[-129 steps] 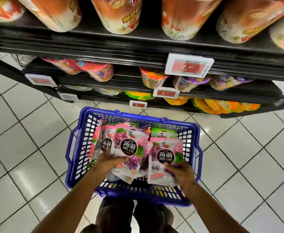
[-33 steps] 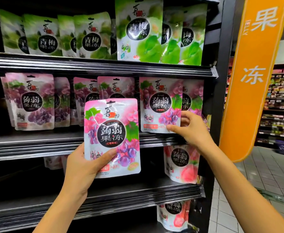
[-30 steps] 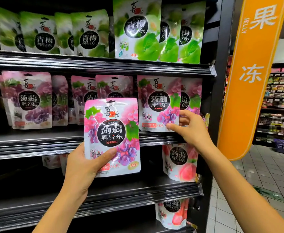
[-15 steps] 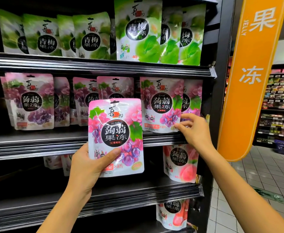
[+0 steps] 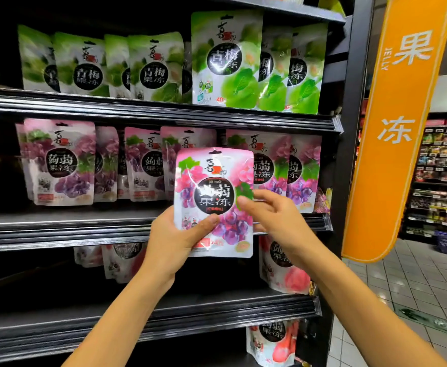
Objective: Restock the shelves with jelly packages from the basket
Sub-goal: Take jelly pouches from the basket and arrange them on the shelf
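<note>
In front of the middle shelf I hold up a pink grape jelly pouch. My left hand grips its lower left corner, thumb on the front. My right hand has come to the pouch's right edge and pinches it, thumb tip on the front and fingers behind. Behind it, a row of matching grape pouches stands on that shelf. The basket is out of view.
Green plum jelly pouches fill the shelf above. Peach pouches stand on the shelf below, at its right end. An orange hanging sign and the black shelf post are on the right, with tiled aisle floor beyond.
My right hand left the shelved pouch at the right end and came onto the held pouch's right edge. My left hand carried that pouch up and to the right.
</note>
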Motion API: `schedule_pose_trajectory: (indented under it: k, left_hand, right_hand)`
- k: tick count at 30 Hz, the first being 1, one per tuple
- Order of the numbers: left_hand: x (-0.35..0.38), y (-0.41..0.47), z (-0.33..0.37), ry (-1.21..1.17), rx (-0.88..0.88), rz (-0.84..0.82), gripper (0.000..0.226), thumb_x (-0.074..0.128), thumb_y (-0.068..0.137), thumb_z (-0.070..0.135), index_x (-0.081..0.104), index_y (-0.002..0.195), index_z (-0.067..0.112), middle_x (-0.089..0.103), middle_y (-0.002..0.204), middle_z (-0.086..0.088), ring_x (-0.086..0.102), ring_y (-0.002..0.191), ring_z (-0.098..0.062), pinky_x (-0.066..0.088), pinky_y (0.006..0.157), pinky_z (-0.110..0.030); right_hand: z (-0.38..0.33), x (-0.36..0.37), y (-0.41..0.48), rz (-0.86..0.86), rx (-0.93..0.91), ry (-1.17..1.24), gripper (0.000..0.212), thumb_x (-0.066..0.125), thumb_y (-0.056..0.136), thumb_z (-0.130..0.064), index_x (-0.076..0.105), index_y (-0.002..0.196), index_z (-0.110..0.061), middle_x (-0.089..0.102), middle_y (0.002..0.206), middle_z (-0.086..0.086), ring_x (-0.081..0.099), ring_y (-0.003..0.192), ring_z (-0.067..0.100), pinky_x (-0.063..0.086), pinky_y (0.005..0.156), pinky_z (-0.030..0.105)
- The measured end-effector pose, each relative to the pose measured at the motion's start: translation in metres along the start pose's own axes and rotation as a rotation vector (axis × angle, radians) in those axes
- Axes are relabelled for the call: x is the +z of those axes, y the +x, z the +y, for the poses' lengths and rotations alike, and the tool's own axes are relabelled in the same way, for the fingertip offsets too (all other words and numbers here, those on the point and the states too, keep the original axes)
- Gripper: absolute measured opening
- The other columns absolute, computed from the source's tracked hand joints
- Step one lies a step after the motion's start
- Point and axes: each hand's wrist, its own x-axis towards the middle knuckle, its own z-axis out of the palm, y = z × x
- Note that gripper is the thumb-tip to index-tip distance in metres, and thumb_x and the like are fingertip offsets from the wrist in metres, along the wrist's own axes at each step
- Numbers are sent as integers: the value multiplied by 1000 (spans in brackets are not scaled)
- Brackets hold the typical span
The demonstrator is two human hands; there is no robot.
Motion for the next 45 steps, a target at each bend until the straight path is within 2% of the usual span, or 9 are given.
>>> schedule_pose_trajectory:
  k: [5, 9, 15, 18, 23, 32, 36, 40, 45]
  left_hand:
    - [6, 15, 7, 105, 3, 67, 45, 70, 78, 38, 64, 110, 7, 75, 93, 0, 71, 81, -5, 52, 64, -15]
    - [1, 16, 13, 400, 234, 150, 38, 62, 90, 42, 47, 122, 28, 54, 116, 18, 56, 98, 9, 43, 77, -5]
    - [7, 0, 0, 854, 403, 2, 39, 56, 93, 37, 51, 131, 32, 34, 145, 13, 30, 134, -8, 34, 109, -34]
    - [7, -6, -6, 892, 397, -13, 46, 56, 94, 36, 45, 138, 37, 27, 150, 18, 21, 138, -2, 28, 113, -30]
    - [6, -7, -5, 952, 425, -20, 51, 55, 95, 34, 40, 144, 33, 28, 153, 17, 20, 141, -4, 24, 116, -30]
    - [16, 6, -5, 1042, 367, -41, 54, 50, 98, 31, 33, 149, 30, 21, 160, 11, 19, 146, -7, 8, 121, -32]
    - [22, 5, -13, 1091, 359, -63, 50, 45, 99, 28, 36, 148, 28, 17, 161, 9, 17, 148, -9, -2, 123, -36]
    - [23, 6, -15, 1108, 369, -56, 50, 43, 99, 27, 36, 148, 30, 15, 162, 9, 17, 148, -9, -8, 122, -34]
    - [26, 6, -19, 1123, 369, -70, 52, 41, 100, 26, 31, 150, 31, 11, 163, 10, 15, 149, -10, -6, 122, -33]
  right_hand:
    - [-5, 12, 13, 140, 2, 97, 34, 75, 80, -2, 63, 109, -15, 77, 82, 5, 73, 72, 14, 55, 61, 19]
    - [-9, 13, 30, 212, 26, 117, 41, 76, 77, 5, 59, 104, -23, 74, 67, -1, 71, 62, 9, 53, 56, 18]
    - [3, 25, 38, 241, 14, 95, 41, 73, 79, 9, 58, 84, -29, 71, 61, -7, 68, 56, 3, 51, 50, 14]
    - [10, 28, 36, 258, 1, 69, 38, 75, 79, 4, 59, 88, -29, 70, 59, -12, 68, 58, 0, 52, 52, 12]
    - [3, 29, 45, 307, 5, 54, 31, 74, 80, 3, 64, 107, -10, 73, 90, 17, 72, 78, 26, 60, 74, 34]
    - [5, 30, 65, 352, -73, -75, 35, 74, 84, -7, 59, 113, -20, 74, 89, 11, 73, 81, 26, 60, 75, 45]
    - [9, 24, 61, 259, -106, -312, 54, 73, 87, -23, 47, 134, -15, 66, 119, 10, 65, 105, 23, 56, 89, 43]
    - [9, 7, 59, 274, -188, -487, 29, 78, 81, -22, 57, 101, -20, 65, 77, -5, 62, 65, -2, 50, 61, 16]
    - [12, -10, 59, 257, -95, -664, 41, 82, 77, -23, 66, 114, -15, 71, 81, -3, 67, 83, 12, 55, 85, 38]
